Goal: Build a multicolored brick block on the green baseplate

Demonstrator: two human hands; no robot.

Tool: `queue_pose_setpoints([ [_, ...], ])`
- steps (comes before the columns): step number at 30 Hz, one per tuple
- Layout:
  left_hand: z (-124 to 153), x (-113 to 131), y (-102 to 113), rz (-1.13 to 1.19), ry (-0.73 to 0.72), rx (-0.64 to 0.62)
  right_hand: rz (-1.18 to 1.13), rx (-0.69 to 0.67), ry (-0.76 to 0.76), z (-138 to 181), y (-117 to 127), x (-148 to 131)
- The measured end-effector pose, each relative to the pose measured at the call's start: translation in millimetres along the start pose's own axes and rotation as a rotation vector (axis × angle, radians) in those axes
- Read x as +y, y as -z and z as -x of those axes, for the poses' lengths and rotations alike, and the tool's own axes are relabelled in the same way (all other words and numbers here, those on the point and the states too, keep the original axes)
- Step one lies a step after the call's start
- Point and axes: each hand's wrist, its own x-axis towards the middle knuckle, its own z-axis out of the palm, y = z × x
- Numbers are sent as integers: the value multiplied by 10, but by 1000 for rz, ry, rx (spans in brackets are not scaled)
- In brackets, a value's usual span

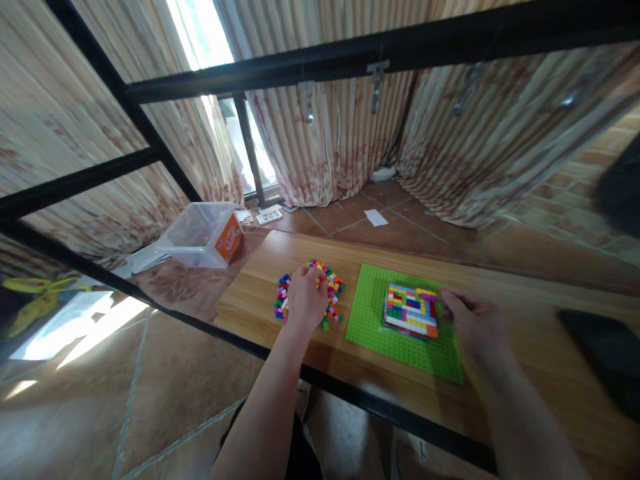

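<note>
My left hand [307, 295] is over a heap of small multicoloured toy bricks [336, 289] on the left of the table. Its fingers are curled and pinched among the bricks, and I cannot make out what is in them. A green studded baseplate [369, 300] lies to the right of the heap. On it stands a low rectangular block built of layered coloured bricks [411, 310]. My right hand [467, 317] is at the block's right edge, over the baseplate, its fingers bent and pinched close to the top layer. Anything between those fingertips is too small to tell.
The wooden table [250, 287] has a black frame bar along its near edge. A dark flat object [600, 357] lies at its right. A clear plastic bin [200, 233] with an orange label stands on the floor at the left. Black metal bars [325, 63] cross overhead.
</note>
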Motion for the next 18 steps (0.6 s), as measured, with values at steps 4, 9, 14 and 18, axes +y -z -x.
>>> queue_pose_setpoints([
  [4, 68, 188, -83, 401, -102, -103, 20, 111, 116, 91, -28, -202],
  [9, 254, 465, -221, 669, -223, -205, -54, -11, 308, 312, -103, -370],
  [14, 358, 628, -266, 765, -202, -279, 19, -347, 363, 513, -160, -332],
  [18, 374, 679, -308, 854, -157, -365, 81, -421, 390, 556, -171, -299],
])
